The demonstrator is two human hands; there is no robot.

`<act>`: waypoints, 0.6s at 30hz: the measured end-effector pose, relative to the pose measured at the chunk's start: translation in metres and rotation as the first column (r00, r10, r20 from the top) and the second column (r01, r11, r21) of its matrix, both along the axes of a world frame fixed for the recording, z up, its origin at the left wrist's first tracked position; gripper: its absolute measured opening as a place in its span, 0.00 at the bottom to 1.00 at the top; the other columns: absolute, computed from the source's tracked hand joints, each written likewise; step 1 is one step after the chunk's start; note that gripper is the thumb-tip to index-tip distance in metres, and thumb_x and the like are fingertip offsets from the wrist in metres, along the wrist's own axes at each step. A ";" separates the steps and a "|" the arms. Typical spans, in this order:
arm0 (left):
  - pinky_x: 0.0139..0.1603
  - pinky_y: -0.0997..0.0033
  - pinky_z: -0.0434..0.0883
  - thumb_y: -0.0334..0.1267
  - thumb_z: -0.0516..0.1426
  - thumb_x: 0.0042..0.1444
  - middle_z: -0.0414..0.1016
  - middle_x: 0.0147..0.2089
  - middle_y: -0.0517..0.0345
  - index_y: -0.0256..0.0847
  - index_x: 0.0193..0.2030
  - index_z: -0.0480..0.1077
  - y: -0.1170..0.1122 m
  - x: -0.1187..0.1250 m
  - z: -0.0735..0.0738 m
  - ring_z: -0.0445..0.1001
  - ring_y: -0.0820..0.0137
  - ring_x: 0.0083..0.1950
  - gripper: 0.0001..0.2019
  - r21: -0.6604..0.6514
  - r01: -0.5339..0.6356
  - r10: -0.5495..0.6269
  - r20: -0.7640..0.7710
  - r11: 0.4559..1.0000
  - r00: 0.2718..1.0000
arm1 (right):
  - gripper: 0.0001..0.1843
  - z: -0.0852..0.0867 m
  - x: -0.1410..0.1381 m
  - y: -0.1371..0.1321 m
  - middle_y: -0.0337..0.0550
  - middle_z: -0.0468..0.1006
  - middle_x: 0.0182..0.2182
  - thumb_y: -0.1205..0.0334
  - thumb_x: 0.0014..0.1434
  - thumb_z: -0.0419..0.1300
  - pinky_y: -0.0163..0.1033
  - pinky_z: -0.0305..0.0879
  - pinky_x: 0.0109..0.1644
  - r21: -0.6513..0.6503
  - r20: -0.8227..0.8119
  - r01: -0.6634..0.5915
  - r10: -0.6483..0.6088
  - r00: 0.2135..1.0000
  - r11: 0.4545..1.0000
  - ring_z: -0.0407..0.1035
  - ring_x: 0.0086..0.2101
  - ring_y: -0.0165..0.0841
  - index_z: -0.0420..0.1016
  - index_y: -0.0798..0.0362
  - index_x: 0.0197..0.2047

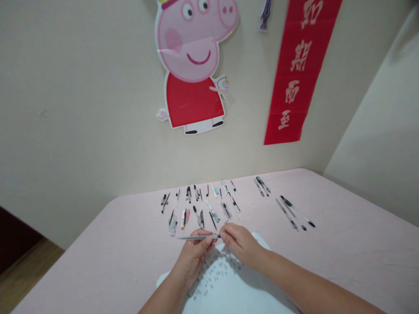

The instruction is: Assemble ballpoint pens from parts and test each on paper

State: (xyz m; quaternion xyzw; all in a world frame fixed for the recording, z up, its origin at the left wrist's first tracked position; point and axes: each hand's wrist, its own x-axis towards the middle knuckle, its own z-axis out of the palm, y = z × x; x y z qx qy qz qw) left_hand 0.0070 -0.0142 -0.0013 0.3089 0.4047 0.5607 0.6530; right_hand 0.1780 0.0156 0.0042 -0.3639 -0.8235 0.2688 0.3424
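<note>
A slim clear pen [191,237] with a dark end lies sideways between my hands, its pointed tip to the left. My left hand [196,253] pinches its barrel between thumb and fingers. My right hand [238,242] closes its fingers on the dark right end, which they partly hide. Below both hands is a white sheet of paper [235,288] with rows of handwritten marks, partly covered by my hands and forearms.
Pen parts [198,216] lie in small groups in two rows beyond my hands. Several whole pens [296,213] rest at the right, with more pens [262,186] behind. The pink-covered table [108,248] meets a wall bearing a pig cutout [194,100] and a red banner [294,78].
</note>
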 end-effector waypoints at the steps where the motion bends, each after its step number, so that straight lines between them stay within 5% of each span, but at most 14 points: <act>1: 0.36 0.76 0.69 0.35 0.68 0.39 0.78 0.29 0.56 0.36 0.29 0.73 0.000 0.000 0.000 0.74 0.73 0.33 0.10 0.000 0.000 0.000 0.000 1.000 1.000 | 0.13 0.001 0.000 0.000 0.39 0.68 0.25 0.60 0.63 0.47 0.34 0.56 0.31 0.018 0.011 0.009 -0.009 1.000 1.000 0.62 0.28 0.30 0.66 0.54 0.30; 11: 0.40 0.75 0.72 0.38 0.67 0.42 0.79 0.33 0.55 0.37 0.36 0.72 -0.001 0.000 -0.004 0.76 0.72 0.37 0.14 -0.037 0.049 -0.045 0.105 0.998 0.993 | 0.04 0.008 -0.001 -0.004 0.40 0.68 0.27 0.68 0.58 0.52 0.34 0.56 0.32 0.093 0.017 0.013 -0.014 1.000 0.996 0.61 0.27 0.29 0.66 0.54 0.32; 18: 0.35 0.79 0.73 0.37 0.68 0.40 0.78 0.29 0.57 0.37 0.32 0.72 0.000 0.001 -0.003 0.76 0.73 0.33 0.13 -0.081 0.013 -0.003 0.124 0.997 0.992 | 0.05 0.008 0.001 -0.003 0.42 0.70 0.29 0.69 0.59 0.51 0.35 0.57 0.34 0.183 0.002 -0.020 0.020 1.000 0.983 0.62 0.29 0.30 0.67 0.54 0.36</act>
